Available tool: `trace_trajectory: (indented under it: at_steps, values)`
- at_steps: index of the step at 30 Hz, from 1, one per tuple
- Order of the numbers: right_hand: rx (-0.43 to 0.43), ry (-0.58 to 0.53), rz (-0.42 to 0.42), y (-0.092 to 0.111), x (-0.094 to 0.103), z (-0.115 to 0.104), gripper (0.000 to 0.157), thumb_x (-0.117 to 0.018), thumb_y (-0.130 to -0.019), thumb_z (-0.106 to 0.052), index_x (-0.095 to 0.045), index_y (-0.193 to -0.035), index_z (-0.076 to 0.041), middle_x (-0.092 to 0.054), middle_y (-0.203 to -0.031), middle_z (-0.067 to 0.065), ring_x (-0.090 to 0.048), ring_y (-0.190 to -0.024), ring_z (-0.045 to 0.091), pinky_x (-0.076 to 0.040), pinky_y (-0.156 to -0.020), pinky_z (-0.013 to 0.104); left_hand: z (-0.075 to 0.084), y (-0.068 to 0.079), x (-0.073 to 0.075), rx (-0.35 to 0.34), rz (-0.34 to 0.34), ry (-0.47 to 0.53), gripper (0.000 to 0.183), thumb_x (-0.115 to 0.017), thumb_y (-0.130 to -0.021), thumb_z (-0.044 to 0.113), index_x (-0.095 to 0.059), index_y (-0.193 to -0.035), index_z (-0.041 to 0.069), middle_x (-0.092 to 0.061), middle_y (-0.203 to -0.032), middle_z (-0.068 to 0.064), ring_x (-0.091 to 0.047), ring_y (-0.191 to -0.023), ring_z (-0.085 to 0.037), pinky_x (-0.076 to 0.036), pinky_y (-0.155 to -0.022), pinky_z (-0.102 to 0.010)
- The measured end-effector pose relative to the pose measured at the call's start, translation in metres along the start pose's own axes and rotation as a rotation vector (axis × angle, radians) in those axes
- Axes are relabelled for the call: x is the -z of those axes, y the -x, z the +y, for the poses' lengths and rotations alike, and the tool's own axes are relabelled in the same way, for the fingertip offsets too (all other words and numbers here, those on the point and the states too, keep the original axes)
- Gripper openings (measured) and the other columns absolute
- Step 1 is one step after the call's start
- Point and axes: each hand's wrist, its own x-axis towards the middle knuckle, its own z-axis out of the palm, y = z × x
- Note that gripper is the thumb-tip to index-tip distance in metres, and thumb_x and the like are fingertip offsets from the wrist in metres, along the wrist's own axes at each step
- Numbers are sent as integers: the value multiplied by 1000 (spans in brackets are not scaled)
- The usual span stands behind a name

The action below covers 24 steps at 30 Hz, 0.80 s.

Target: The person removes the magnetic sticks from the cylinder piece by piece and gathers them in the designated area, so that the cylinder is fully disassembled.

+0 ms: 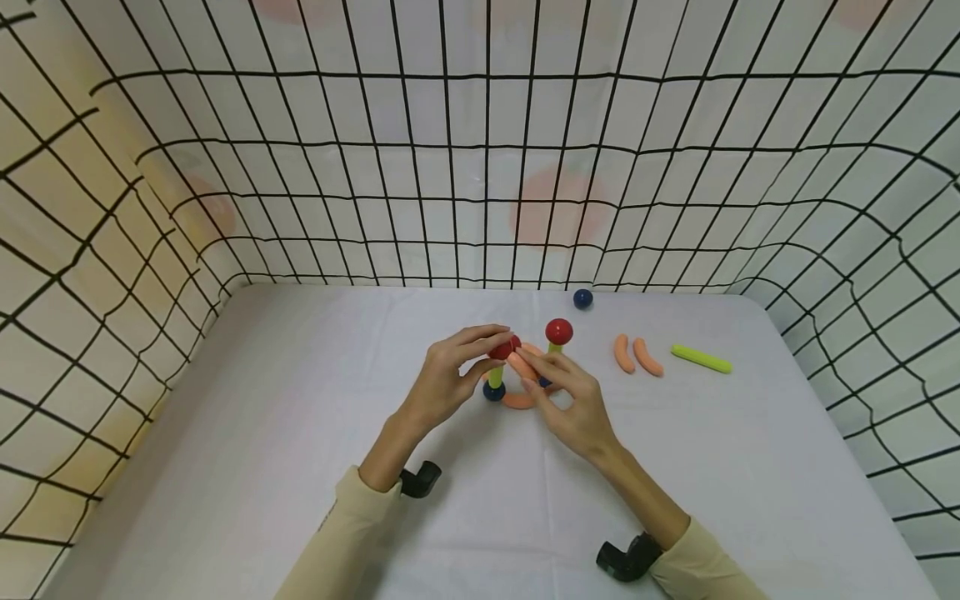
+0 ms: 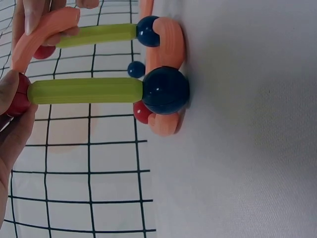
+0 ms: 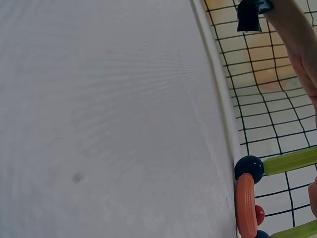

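My left hand pinches a red ball on top of an upright green rod, whose foot is in a dark blue ball. Between fingers and thumb, my right hand holds a curved orange stick, one end right at that red ball. Behind it stands a second green rod, topped by another red ball. Curved orange pieces join the blue balls low on the table. In the right wrist view, most of the right hand is out of frame.
Beyond the structure lies a loose blue ball. To the right are two curved orange sticks and a straight green rod. Black wire mesh borders the back and sides of the white-covered table.
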Motion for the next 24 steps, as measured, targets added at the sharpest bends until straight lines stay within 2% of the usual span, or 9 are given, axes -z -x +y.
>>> trace_trajectory:
  at_steps: [5,9,13,16,21,24]
  values:
    - [36,-15,-1,-1,6,3,43,-73,-89,9,-70,-131,-1,-70,-106,10,-58,-83,10,-55,-68,15,-1,0,1,18,6,-2,38,-76,-87,-8,-72,-125,-4,-72,-129,-18,-72,-117,-30,-60,-97,-32]
    - [97,-31,72,-4,14,3,45,-77,-80,13,-73,-124,2,-70,-100,11,-60,-83,10,-54,-66,12,-1,0,2,31,1,0,40,-77,-87,-7,-72,-126,-3,-72,-130,-17,-72,-118,-30,-60,-98,-32]
    - [143,-34,211,-12,28,-1,46,-80,-72,16,-76,-117,5,-72,-95,16,-62,-85,10,-54,-70,11,-1,0,2,38,-8,-17,40,-77,-87,-6,-71,-127,-3,-71,-131,-17,-71,-120,-30,-59,-100,-33]
    - [127,-10,334,-19,43,-4,45,-81,-71,18,-77,-114,6,-71,-95,15,-62,-84,6,-53,-72,10,-1,1,1,51,-14,-16,39,-76,-88,-6,-71,-127,-3,-71,-131,-16,-71,-120,-29,-59,-100,-33]
    - [63,20,547,-27,67,-1,39,-82,-72,20,-78,-108,7,-72,-95,-1,-63,-84,4,-52,-70,11,-2,1,1,58,-18,-13,40,-77,-88,-6,-71,-127,-2,-71,-131,-16,-71,-120,-29,-59,-99,-33]
    - [4,28,623,-28,77,9,34,-82,-73,19,-79,-105,7,-72,-95,-6,-63,-84,5,-50,-67,13,-1,1,2,57,-19,-12,40,-77,-88,-6,-71,-127,-2,-71,-131,-16,-71,-120,-29,-59,-99,-34]
